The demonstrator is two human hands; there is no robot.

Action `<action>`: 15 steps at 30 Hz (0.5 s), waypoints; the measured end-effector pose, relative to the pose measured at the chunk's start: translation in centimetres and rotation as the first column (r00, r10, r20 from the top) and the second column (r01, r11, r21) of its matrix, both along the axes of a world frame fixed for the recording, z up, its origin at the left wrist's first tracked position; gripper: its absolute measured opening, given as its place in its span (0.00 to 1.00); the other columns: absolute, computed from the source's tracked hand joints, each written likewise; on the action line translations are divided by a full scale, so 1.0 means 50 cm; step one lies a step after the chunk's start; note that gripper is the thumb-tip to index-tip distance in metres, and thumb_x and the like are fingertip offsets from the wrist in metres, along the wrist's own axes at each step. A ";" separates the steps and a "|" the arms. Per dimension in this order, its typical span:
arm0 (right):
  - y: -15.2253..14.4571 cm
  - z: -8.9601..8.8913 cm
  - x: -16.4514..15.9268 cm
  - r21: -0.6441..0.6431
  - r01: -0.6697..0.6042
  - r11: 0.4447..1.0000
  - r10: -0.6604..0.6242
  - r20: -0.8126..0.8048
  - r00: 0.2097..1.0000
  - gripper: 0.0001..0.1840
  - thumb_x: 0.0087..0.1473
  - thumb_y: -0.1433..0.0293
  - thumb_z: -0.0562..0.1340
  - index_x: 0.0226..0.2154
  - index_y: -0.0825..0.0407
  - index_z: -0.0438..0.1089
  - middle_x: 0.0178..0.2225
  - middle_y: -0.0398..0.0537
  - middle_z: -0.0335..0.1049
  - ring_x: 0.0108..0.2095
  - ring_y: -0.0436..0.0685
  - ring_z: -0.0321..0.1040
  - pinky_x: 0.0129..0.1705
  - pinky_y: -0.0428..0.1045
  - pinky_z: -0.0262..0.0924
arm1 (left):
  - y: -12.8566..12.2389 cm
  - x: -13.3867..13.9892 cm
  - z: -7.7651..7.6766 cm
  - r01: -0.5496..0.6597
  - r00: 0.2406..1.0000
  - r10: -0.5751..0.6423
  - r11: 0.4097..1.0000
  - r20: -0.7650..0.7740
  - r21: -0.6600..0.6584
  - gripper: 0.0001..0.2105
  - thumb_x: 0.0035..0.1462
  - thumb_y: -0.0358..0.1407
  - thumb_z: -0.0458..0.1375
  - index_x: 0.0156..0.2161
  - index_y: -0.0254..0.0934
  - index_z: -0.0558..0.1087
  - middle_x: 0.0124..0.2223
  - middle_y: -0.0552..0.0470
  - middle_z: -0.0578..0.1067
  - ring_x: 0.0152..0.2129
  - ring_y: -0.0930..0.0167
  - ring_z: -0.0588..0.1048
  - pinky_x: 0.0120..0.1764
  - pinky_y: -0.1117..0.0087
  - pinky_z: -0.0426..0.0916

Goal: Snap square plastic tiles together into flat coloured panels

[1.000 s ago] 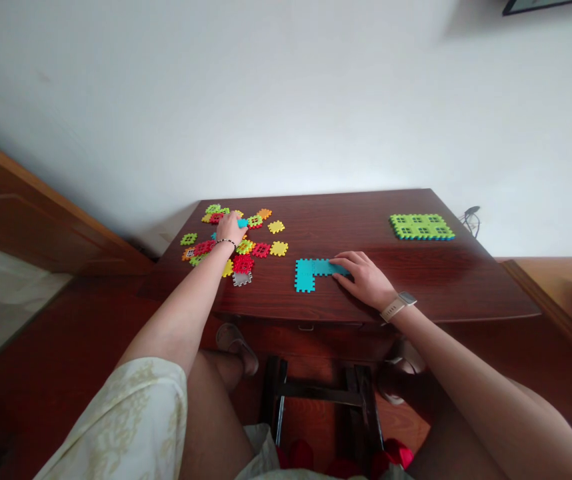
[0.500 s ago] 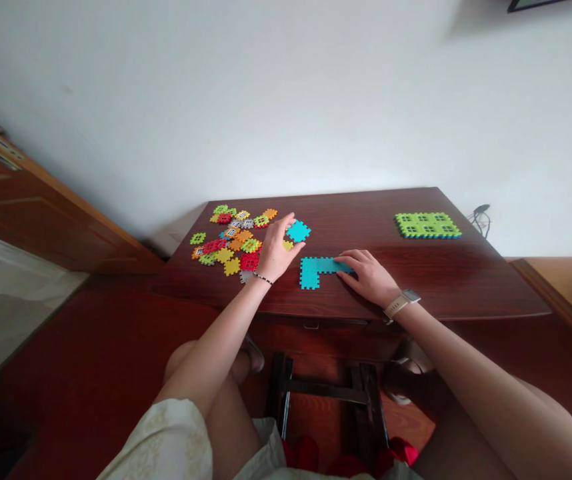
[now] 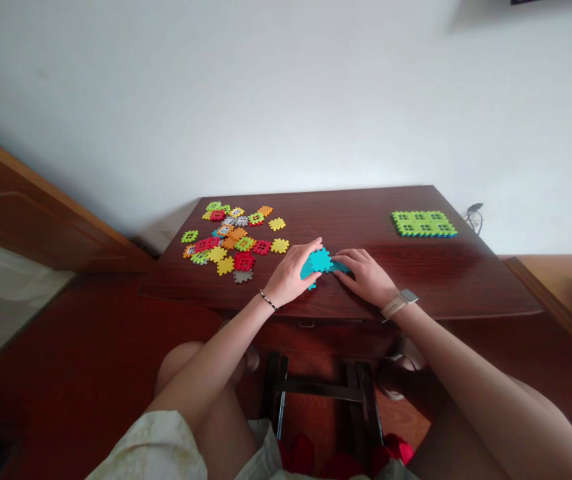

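Observation:
Between the thumb and fingers of my left hand (image 3: 291, 272) is a blue square puzzle tile (image 3: 321, 260) with notched edges. It is held over the joined blue tiles (image 3: 342, 267), which lie on the table and are partly hidden by it and by both hands. My right hand (image 3: 366, 277) grips the right end of those joined tiles, fingers on the far side and thumb on the near side. Whether the held tile touches the joined ones I cannot tell.
Several loose tiles in red, yellow, orange, green and grey, such as a red tile (image 3: 245, 261), lie scattered at the table's left. A flat green panel with window openings (image 3: 423, 225) rests at the right. The dark wooden table (image 3: 346, 220) stands against a white wall.
My left hand has moved right and nearer to me, bringing the blue tile from beside the loose pile to over the joined tiles. My right hand keeps its grip.

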State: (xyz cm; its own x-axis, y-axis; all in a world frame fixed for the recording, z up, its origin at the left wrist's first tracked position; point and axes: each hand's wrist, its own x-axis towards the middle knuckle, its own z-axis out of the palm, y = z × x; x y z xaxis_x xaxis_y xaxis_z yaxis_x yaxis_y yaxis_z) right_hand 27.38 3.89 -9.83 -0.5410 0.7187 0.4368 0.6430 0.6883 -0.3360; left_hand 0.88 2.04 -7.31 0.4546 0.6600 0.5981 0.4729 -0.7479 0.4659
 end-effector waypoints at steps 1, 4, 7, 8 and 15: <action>-0.001 0.001 0.000 -0.002 -0.001 1.000 0.001 0.000 1.000 0.18 0.70 0.64 0.61 0.59 0.49 0.74 0.57 0.58 0.74 0.57 0.70 0.69 0.62 0.67 0.67 | 0.000 -0.002 0.002 0.011 1.000 -0.011 1.000 -0.010 0.001 0.41 0.67 0.31 0.65 0.77 0.49 0.51 0.67 0.42 0.72 0.63 0.58 0.73 0.67 0.49 0.70; -0.003 0.004 -0.001 -0.005 0.004 1.000 -0.004 -0.001 1.000 0.19 0.70 0.64 0.61 0.59 0.49 0.74 0.57 0.58 0.74 0.57 0.70 0.69 0.62 0.67 0.67 | 0.000 -0.002 0.007 0.033 0.999 -0.033 0.999 -0.041 0.009 0.40 0.68 0.30 0.63 0.77 0.50 0.48 0.71 0.41 0.67 0.66 0.58 0.71 0.69 0.50 0.69; -0.006 0.008 -0.003 -0.017 0.010 1.000 -0.010 -0.003 1.000 0.19 0.70 0.63 0.61 0.60 0.48 0.73 0.57 0.58 0.74 0.57 0.71 0.69 0.63 0.68 0.67 | -0.004 0.002 0.012 0.051 0.996 -0.050 0.999 -0.080 0.010 0.39 0.70 0.30 0.59 0.78 0.51 0.46 0.71 0.42 0.67 0.68 0.58 0.69 0.70 0.49 0.69; -0.007 0.010 -0.004 -0.025 0.010 1.000 -0.010 -0.006 1.000 0.19 0.70 0.63 0.61 0.60 0.48 0.73 0.58 0.58 0.74 0.58 0.71 0.69 0.63 0.68 0.67 | -0.006 0.003 0.013 0.052 0.995 -0.051 0.999 -0.092 0.010 0.39 0.71 0.29 0.58 0.78 0.51 0.46 0.71 0.42 0.67 0.69 0.58 0.69 0.70 0.49 0.69; -0.017 0.028 -0.010 -0.059 0.021 0.998 -0.026 -0.085 0.996 0.25 0.69 0.61 0.61 0.66 0.45 0.68 0.61 0.59 0.72 0.60 0.71 0.71 0.64 0.68 0.68 | -0.008 0.001 0.021 0.010 0.996 -0.008 1.000 -0.086 0.019 0.43 0.68 0.33 0.64 0.78 0.52 0.45 0.69 0.41 0.69 0.65 0.57 0.72 0.67 0.48 0.71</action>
State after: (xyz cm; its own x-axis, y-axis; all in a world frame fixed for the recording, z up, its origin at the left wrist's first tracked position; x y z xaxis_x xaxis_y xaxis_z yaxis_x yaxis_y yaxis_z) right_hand 26.90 3.02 -8.42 -0.4856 0.7565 0.4381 0.6258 0.6507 -0.4300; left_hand 0.94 1.66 -6.28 0.5107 0.6442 0.5693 0.5036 -0.7609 0.4092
